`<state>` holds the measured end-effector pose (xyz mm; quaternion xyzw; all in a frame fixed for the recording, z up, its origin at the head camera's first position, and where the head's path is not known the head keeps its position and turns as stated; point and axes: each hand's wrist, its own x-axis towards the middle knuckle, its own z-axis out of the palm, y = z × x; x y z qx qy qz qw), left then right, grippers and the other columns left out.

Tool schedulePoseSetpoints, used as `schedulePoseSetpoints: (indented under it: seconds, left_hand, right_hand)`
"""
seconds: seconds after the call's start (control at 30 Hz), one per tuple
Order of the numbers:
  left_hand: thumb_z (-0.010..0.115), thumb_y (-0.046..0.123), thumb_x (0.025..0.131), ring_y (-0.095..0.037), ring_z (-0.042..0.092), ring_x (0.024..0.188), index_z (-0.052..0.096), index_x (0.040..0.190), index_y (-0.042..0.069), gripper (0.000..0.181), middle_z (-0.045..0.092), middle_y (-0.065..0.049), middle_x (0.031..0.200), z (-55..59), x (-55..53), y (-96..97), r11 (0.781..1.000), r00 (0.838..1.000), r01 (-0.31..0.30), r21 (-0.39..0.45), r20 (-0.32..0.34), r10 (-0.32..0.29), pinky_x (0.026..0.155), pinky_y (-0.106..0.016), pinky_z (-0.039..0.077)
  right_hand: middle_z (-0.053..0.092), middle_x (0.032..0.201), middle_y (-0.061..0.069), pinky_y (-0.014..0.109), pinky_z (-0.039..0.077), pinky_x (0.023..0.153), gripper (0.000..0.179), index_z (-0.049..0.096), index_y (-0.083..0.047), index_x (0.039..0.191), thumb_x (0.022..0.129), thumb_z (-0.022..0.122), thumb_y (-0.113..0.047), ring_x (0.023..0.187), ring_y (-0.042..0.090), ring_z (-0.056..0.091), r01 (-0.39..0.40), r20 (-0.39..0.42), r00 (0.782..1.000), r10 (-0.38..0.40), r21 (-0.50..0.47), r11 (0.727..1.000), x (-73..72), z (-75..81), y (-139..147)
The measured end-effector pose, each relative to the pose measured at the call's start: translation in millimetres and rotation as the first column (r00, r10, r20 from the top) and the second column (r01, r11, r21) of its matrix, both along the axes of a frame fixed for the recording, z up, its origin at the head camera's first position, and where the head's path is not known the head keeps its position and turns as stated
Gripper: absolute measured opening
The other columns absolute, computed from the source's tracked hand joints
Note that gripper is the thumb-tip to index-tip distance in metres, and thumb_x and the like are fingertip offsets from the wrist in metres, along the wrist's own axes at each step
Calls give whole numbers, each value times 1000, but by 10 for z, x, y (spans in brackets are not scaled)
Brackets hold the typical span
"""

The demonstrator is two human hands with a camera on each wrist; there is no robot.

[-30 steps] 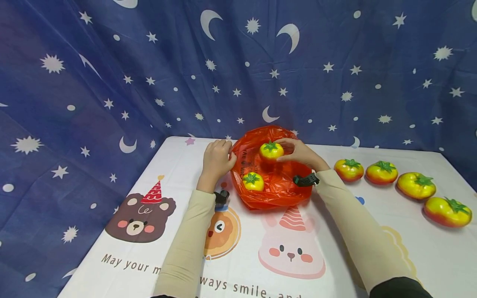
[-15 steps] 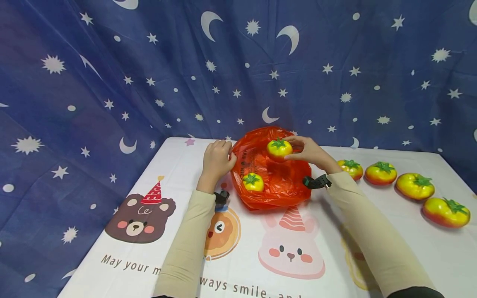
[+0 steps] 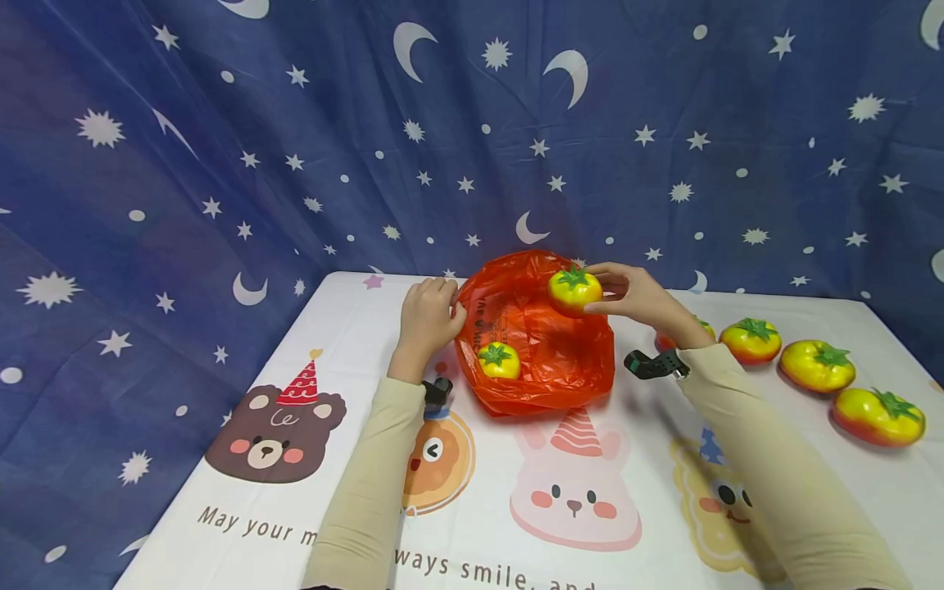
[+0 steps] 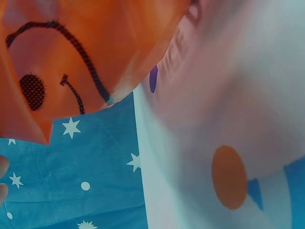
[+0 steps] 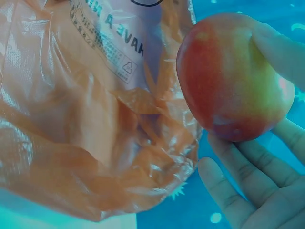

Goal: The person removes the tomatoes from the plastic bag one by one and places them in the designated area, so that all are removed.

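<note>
A red plastic bag lies with its mouth spread wide at the far side of the table. My left hand grips its left rim with curled fingers; the left wrist view shows only fingertips beside the bag. Inside, toward the left, sits a yellow tomato with a green leafy top. My right hand pinches another yellow-red tomato over the bag's far right rim. In the right wrist view, thumb and fingers hold this tomato beside the bag.
To the right, several more tomatoes form a curved row; my right forearm partly covers the nearest one. A white cloth printed with cartoon animals covers the table. Behind it hangs a blue curtain with stars and moons.
My right hand has drawn the tomato rightward and slightly up, from over the middle of the bag to its right rim. The left hand and the tomato inside have stayed put.
</note>
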<state>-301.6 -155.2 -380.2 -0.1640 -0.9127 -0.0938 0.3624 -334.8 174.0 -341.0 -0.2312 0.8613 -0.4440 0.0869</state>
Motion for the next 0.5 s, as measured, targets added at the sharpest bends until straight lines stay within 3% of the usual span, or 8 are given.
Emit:
schedulePoseSetpoints:
  seconds: [0.5]
  left_hand:
    - [58,12,75,-23,52,65,52,69,7,10,53,-6,66,5,6,8,1000,1000,4,0,-7,-4,65,-37,42]
  right_hand:
    - [54,132,16,37,47,94,62,47,-9,134,79,73,-22,120,31,55,70,-24,997,-69,49,996,177,154,245]
